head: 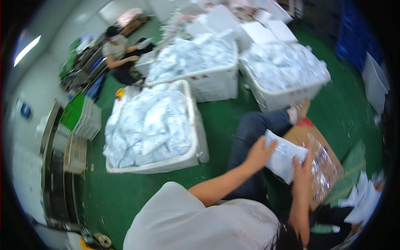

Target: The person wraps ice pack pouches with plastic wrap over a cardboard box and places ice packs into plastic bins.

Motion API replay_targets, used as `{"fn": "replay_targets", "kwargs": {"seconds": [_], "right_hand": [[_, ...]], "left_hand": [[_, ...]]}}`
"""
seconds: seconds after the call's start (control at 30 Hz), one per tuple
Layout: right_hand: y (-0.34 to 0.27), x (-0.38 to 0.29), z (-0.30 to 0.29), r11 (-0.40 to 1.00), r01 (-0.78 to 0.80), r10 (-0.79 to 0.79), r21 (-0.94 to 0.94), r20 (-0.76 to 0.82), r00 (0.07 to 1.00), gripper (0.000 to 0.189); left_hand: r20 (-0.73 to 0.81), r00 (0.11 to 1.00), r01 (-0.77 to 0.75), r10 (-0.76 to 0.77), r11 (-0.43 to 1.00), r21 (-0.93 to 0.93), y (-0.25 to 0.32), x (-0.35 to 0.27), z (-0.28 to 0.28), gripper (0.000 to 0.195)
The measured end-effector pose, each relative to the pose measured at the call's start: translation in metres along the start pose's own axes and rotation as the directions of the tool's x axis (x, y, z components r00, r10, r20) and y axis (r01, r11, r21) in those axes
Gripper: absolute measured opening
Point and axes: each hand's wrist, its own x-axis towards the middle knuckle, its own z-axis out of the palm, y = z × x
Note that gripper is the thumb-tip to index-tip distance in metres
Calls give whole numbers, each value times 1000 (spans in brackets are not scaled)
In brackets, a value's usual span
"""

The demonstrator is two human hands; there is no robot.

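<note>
Between both hands I hold a white plastic packet point(282, 155) with faint blue print, tilted above my bent leg. My left hand point(260, 153) grips its upper left end, thumb on the face. At the lower right end, my right hand point(301, 170) has its fingers around the edge. Just beyond the right hand is a cardboard box point(295, 136) with shiny clear plastic wrap point(323, 170) on it. To the left stands a white tub point(202, 140) heaped with similar packets point(150, 125).
Two more white tubs point(218, 86) point(290, 97) heaped with packets stand ahead. Behind them are white foam boxes point(218, 22). A person point(117, 56) sits at the far left. At lower right, another person's hand point(357, 226) is near white sheets point(362, 200). Stacked crates point(89, 120) line the left.
</note>
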Motion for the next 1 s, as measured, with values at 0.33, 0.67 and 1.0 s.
{"fn": "replay_targets", "kwargs": {"seconds": [0.33,0.67,1.0], "right_hand": [[60,-43,28,948,-105,152,300,-138,979,52],[51,-50,52,858,396,-51,-326,715,697,70],[96,-62,-61,866,-151,326,-477,311,893,32]], "left_hand": [[312,950,312,-24,111,-943,50,-32,-7,63],[-505,656,-426,561,828,365,159,-24,-271,91],[-799,385,-591,462,788,170,270,13,-536,48]]}}
